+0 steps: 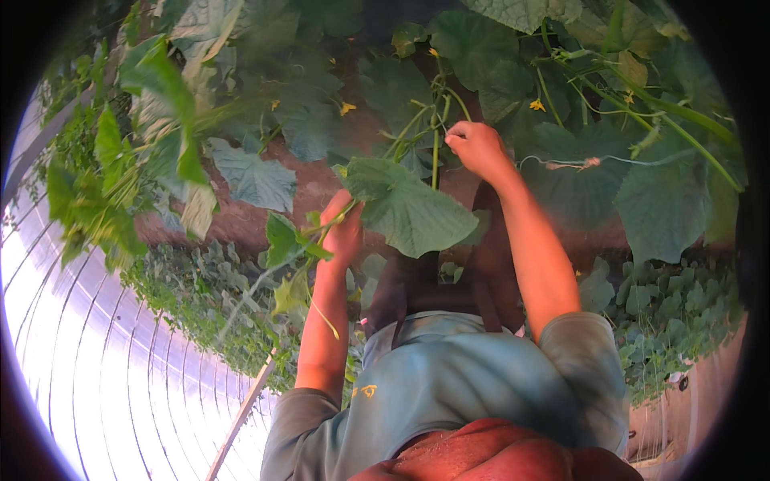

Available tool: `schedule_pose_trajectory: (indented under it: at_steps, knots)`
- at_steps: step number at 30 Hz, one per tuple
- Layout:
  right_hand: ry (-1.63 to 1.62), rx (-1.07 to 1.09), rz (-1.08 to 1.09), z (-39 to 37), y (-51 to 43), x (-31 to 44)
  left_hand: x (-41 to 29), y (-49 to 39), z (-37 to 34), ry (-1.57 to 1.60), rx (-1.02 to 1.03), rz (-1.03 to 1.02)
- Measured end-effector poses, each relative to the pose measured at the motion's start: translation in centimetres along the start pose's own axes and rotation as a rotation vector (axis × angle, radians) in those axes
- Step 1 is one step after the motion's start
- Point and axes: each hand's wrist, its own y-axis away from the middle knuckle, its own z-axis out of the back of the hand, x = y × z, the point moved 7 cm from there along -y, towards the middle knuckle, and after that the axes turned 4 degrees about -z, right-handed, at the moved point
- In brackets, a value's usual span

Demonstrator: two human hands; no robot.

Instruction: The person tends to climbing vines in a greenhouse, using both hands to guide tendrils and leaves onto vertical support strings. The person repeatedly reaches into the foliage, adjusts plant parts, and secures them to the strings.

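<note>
My right hand [478, 147] is beside an upright green cucumber-type vine stem [435, 150], with thumb and forefinger pinched together. A thin pale strand [444, 122] runs from the stem to these fingertips. Lower and to the left, my left hand [341, 231] is partly covered by a broad green leaf [415, 210]. A thinner leafy shoot [328, 227] crosses in front of this hand; its fingertips are hidden, so its grip does not show. Tendrils and leaf stalks branch from the stem just left of my right hand.
A light string [637, 161] with a knotted brown piece [592, 162] hangs right of my right forearm. Large leaves and yellow flowers [537, 105] surround the hands. Brown soil [301, 174] lies below. At left are a blurred leafy shoot [174, 108] and a ribbed translucent greenhouse wall [120, 361].
</note>
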Motion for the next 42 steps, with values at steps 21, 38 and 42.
schedule_pose_trajectory:
  at_steps: [21, 38, 42]
  knots:
    - [0.131, -0.307, 0.754, 4.1, 15.6, 22.0, -5.1, -6.5, -2.1, 0.125, -0.015, -0.149]
    - [-0.722, -0.304, 0.556, 9.9, 19.2, 19.3, -11.4, -10.6, -1.0, 0.33, -0.049, -0.075]
    - [-0.878, -0.38, 0.535, 10.3, 20.6, 18.5, -14.0, -11.3, -1.0, 0.065, 0.006, -0.15]
